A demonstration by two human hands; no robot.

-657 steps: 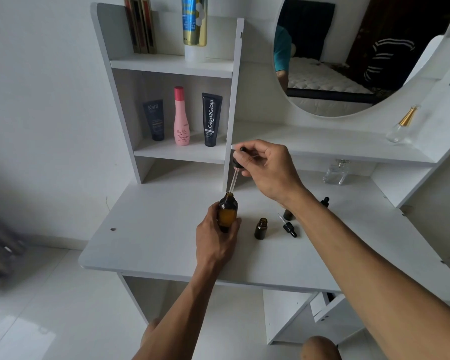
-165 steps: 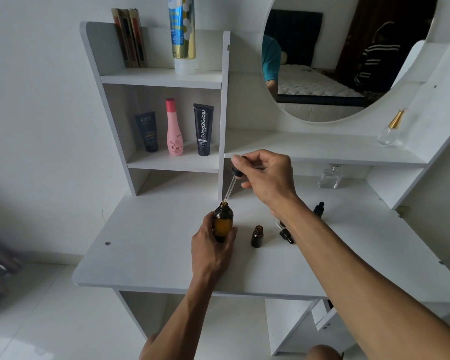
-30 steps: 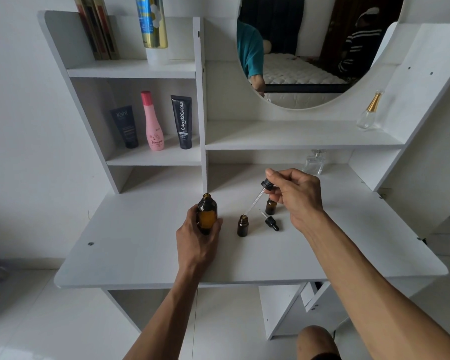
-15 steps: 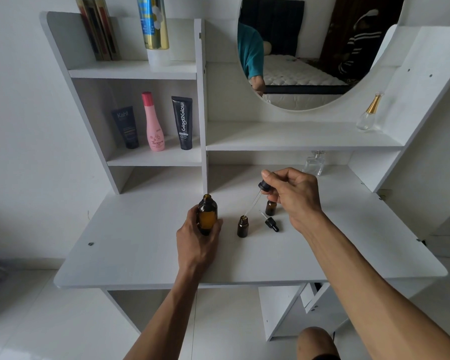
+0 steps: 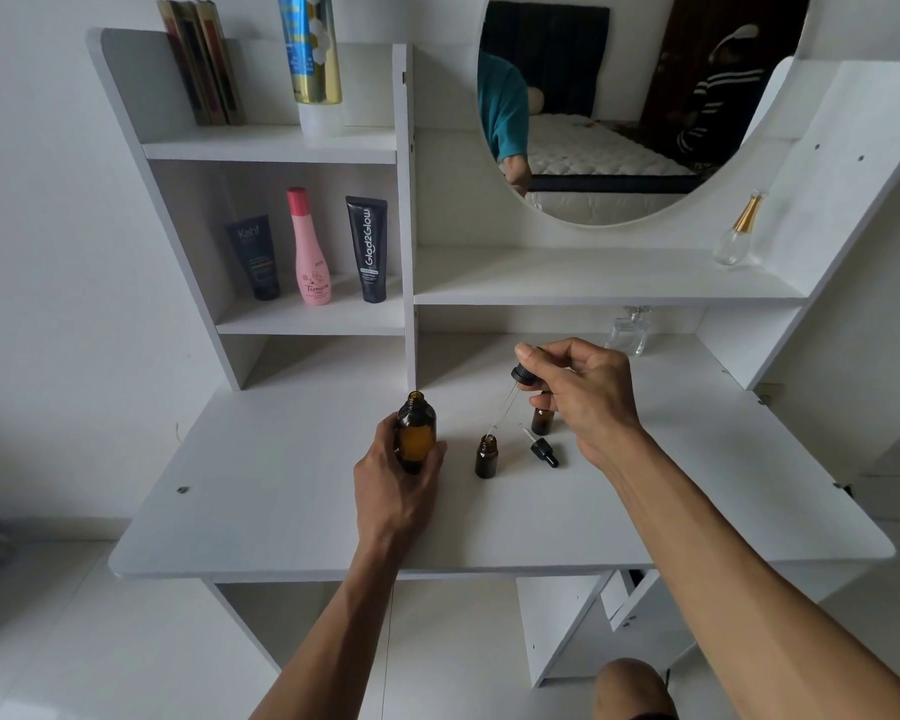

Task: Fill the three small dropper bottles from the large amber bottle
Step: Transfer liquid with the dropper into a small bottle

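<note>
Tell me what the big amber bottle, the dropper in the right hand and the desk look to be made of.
Large amber bottle: likely glass, brown, see-through and glossy.
Dropper: clear thin tube, probably glass; the black cap looks like matte plastic or rubber.
Desk: white board with a faint grain and matte finish, probably laminated wood board.

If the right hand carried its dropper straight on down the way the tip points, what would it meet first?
Probably the open mouth of the small bottle: the dropper in the right hand slants down-left with its tip right above that neck. Depth is uncertain.
</note>
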